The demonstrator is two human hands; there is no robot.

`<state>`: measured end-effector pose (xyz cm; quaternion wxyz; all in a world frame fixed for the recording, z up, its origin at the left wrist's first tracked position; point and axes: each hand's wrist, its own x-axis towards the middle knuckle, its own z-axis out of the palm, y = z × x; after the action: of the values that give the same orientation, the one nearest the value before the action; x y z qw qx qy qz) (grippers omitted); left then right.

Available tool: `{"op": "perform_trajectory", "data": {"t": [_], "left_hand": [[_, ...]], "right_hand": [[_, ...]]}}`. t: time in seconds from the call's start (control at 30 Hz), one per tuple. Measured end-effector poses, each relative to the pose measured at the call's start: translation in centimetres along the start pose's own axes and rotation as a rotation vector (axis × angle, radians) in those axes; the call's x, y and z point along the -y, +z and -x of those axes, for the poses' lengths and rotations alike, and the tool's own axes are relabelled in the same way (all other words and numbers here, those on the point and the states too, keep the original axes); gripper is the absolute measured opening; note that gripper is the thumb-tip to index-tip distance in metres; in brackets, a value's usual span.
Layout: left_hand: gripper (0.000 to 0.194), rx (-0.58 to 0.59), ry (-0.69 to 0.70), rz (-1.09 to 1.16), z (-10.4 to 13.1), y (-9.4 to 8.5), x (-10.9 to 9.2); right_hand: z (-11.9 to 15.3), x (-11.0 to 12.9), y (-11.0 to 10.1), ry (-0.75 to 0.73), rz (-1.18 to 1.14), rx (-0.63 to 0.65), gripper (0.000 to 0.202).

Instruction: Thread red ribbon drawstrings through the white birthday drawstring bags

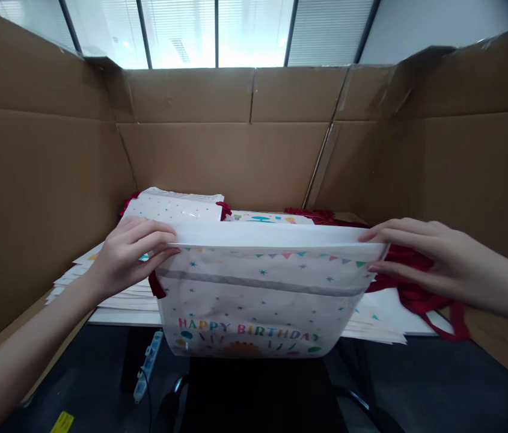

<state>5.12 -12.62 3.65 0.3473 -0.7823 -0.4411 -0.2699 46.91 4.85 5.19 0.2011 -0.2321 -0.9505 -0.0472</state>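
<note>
A white gift bag printed with "HAPPY BIRTHDAY", stars and bunting hangs in front of me, over the table's near edge. My left hand pinches its top left corner, and my right hand pinches the top right corner. Between them the top edge is pulled straight, with a white inner face showing behind it. A dark red ribbon sticks out at the bag's left side. Most of my thumbs are in view, but the fingertips behind the edge are hidden.
Behind lie more white printed bags, and flat white stacks spread over the table on the left. Red ribbons heap at the right. Cardboard walls enclose three sides. Below are a black chair and a power strip.
</note>
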Motion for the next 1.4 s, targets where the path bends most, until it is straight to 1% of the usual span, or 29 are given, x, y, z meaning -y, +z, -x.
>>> {"op": "perform_trajectory", "data": {"t": [0.23, 0.4, 0.53, 0.7, 0.93, 1.1, 1.2, 1.4], "left_hand": [[0.005, 0.032, -0.031, 0.030, -0.1, -0.4, 0.2], [0.007, 0.036, -0.039, 0.053, 0.0, -0.6, 0.2], [0.008, 0.049, -0.049, 0.083, 0.2, -1.0, 0.2], [0.009, 0.073, -0.055, 0.110, 0.6, -1.1, 0.2], [0.010, 0.067, -0.047, 0.109, 0.6, -1.4, 0.0], [0.010, 0.072, -0.049, 0.110, 0.6, -1.8, 0.0], [0.009, 0.080, -0.059, 0.119, 0.8, -1.9, 0.1], [0.008, 0.087, -0.066, 0.135, 0.9, -1.9, 0.2]], "right_hand": [[0.1, 0.3, -0.6, -0.050, 0.055, -0.061, 0.024], [0.4, 0.0, -0.8, -0.038, 0.059, -0.013, 0.018], [0.5, -0.1, -0.9, -0.053, 0.051, -0.020, 0.018], [0.6, 0.1, -1.0, -0.086, 0.070, 0.005, 0.014], [0.6, 0.4, -1.2, -0.094, 0.066, -0.020, 0.015], [0.5, 0.4, -1.3, -0.097, 0.033, -0.009, 0.016], [0.5, 0.4, -1.2, -0.101, 0.024, 0.002, 0.015], [0.3, 0.5, -0.9, -0.093, 0.029, -0.026, 0.018]]}}
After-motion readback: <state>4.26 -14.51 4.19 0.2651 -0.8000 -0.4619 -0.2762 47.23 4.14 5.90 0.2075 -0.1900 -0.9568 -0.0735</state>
